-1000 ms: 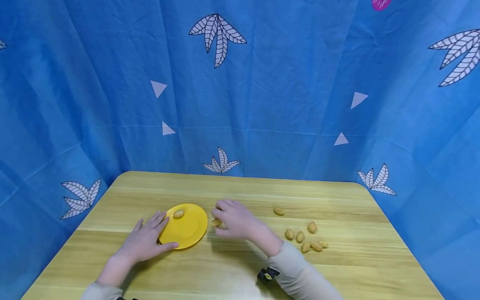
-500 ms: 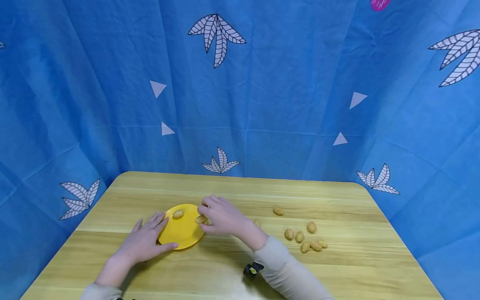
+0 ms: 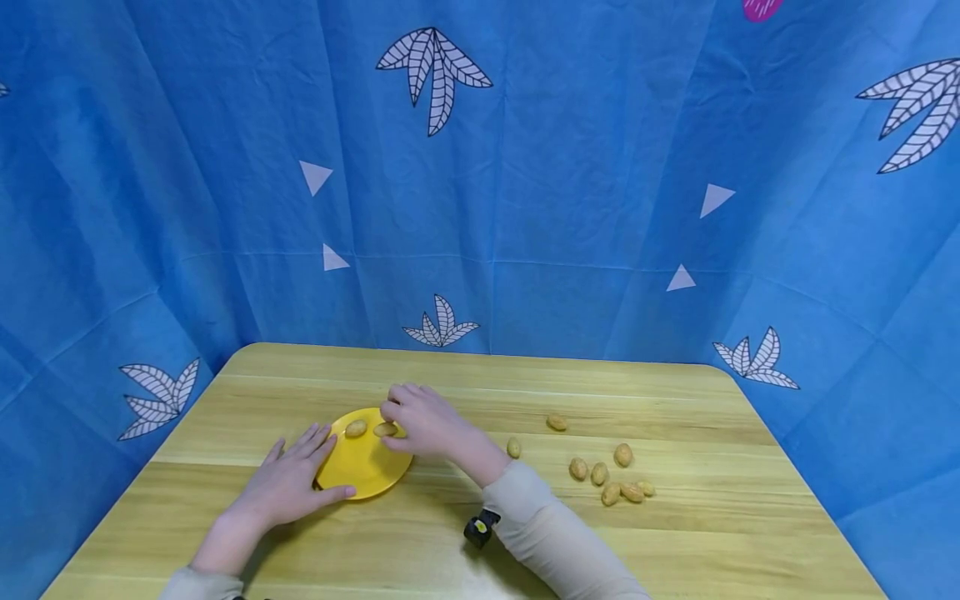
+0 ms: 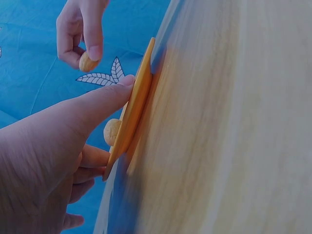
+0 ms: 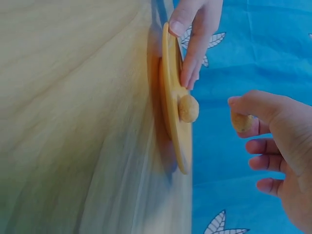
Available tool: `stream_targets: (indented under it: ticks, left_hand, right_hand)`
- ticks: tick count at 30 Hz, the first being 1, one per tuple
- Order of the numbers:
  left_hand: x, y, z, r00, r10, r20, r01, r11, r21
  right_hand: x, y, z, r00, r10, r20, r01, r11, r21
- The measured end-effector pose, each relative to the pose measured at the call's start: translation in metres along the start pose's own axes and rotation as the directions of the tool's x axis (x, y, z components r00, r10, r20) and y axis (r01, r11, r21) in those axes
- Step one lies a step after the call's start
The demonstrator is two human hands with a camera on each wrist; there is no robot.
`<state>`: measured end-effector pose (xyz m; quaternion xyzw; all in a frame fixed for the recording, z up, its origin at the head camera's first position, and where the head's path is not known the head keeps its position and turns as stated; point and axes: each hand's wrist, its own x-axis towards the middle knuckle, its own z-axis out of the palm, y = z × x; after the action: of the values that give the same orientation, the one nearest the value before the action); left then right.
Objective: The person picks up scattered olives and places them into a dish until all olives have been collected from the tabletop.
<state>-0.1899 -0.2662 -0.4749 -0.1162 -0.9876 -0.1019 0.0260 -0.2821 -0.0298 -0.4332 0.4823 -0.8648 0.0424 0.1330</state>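
Pinched between thumb and fingers of the right hand [image 3: 426, 425], a nut [image 3: 385, 430] hangs over the far right part of the yellow plate [image 3: 365, 468]; both wrist views show it apart from the plate's face. The left hand [image 3: 291, 482] holds nothing in a grip: its fingers are spread and fairly straight, touching the left rim, with the thumb on the near edge. If the pinch loosened at this height, the held nut would probably bounce or roll, since it is rounded and the plate looks shallow; it could also knock the other nut [image 3: 356, 428], resting near the far rim beside it. Too hard a press by the left thumb might tip the plate. From the head view, the held nut's long axis lies roughly sideways, one end towards the other nut and the opposite end towards the right palm; neither end is clearly a tip. The other nut lies nearly sideways too, tilted slightly. More loose nuts [image 3: 599, 474] lie on the table [image 3: 712, 533], well to the right.
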Motion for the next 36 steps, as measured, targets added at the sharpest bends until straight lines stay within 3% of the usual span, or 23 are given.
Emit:
stream_targets:
  ticks: [21, 36]
  left_hand:
    - [0.000, 0.000, 0.000, 1.000, 0.001, 0.007, -0.001, 1.000, 0.008]
    - [0.000, 0.000, 0.001, 1.000, 0.004, 0.009, -0.005, 1.000, 0.008]
  right_hand:
    - [0.021, -0.004, 0.020, 0.981, 0.160, 0.109, -0.157, 0.987, -0.032]
    - [0.025, 0.000, 0.040, 0.969, 0.186, 0.160, -0.178, 0.982, -0.064]
